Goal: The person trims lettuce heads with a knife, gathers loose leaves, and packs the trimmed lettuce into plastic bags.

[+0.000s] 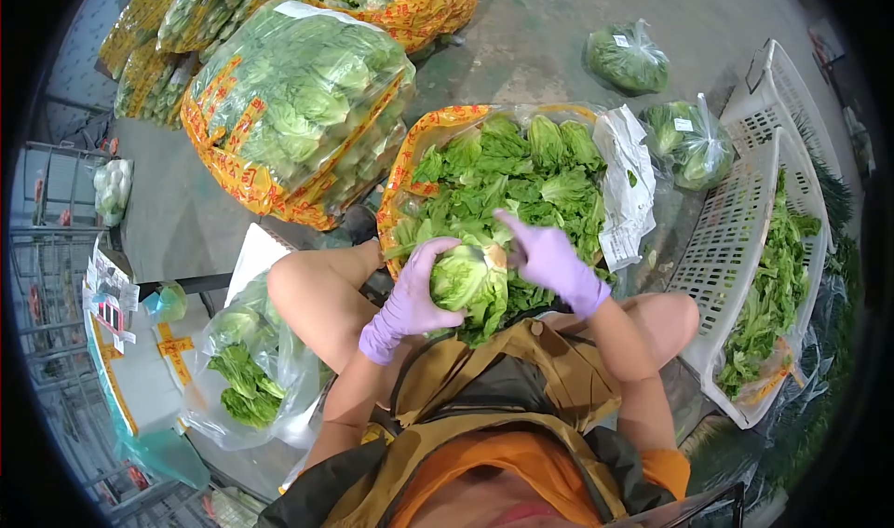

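Observation:
In a purple glove, my left hand (416, 292) is wrapped round the left side of a green lettuce head (463, 281) above my lap. The cut stem end of the head faces right. My right hand (549, 256), gloved too, is just right of the stem, with its index finger stretched out and the other fingers curled; whether it pinches anything is too small to tell. Directly beyond both hands, an open bag with an orange printed rim (396, 176) holds many lettuce heads and loose leaves (568, 193).
A large full lettuce bag (298, 109) stands at the upper left. White crates (708, 258) are at the right, one holding leaves. Small bagged greens (629, 60) lie on the floor. A clear bag with lettuce (247, 379) is at my left, near a white foam box (140, 370).

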Motion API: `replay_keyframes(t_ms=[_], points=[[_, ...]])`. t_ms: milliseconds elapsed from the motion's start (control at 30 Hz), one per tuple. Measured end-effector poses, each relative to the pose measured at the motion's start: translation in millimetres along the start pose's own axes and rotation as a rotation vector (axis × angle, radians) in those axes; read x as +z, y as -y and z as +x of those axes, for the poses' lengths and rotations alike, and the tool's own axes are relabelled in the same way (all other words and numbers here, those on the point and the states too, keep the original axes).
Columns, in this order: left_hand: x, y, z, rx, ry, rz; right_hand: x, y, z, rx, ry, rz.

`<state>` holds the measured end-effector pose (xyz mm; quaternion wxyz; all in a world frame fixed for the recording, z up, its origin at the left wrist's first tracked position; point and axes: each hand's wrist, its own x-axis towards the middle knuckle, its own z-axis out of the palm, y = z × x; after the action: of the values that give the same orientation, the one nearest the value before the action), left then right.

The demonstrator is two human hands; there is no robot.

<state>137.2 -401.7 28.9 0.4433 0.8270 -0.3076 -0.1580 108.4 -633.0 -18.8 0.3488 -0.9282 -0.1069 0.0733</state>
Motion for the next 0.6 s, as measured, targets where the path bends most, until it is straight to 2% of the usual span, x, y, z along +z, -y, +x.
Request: replay_keyframes(t_ms=[67, 133, 200, 267, 333, 400, 467, 533, 567, 600], points=[[-2, 9, -8, -0.019, 0.115, -0.166, 23, -58, 8, 0.406, -0.124, -0.086], [-5, 7, -7, -0.01, 0.158, -0.19, 18, -81, -2, 0.47, -0.096, -0.008], [-1, 11, -9, -0.121, 0.12, -0.327, 11, -53, -12, 0.48, -0.038, 0.102], [7, 22, -6, -0.141, 0.019, -0.288, -4, 2, -10, 0.445, -0.107, 0.633], [7, 21, 0, -0.085, -0.058, -0.201, -3, 28, -19, 0.212, -0.11, 0.643], [-1, 20, 4, -0.052, -0.055, -0.156, -14, 38, -19, 0.196, -0.045, 0.583], [-5, 23, 5, -0.012, -0.047, -0.113, -24, 24, -15, 0.31, -0.01, 0.649], [-7, 27, 2, -0.123, 0.065, -0.333, -34, 8, -6, 0.058, -0.342, 0.106], [-4, 26, -1, -0.207, 0.081, -0.643, -36, 7, -8, 0.133, -0.389, 0.011], [1, 26, -2, -0.208, 0.077, -0.645, -41, 15, -6, 0.208, -0.438, -0.084]])
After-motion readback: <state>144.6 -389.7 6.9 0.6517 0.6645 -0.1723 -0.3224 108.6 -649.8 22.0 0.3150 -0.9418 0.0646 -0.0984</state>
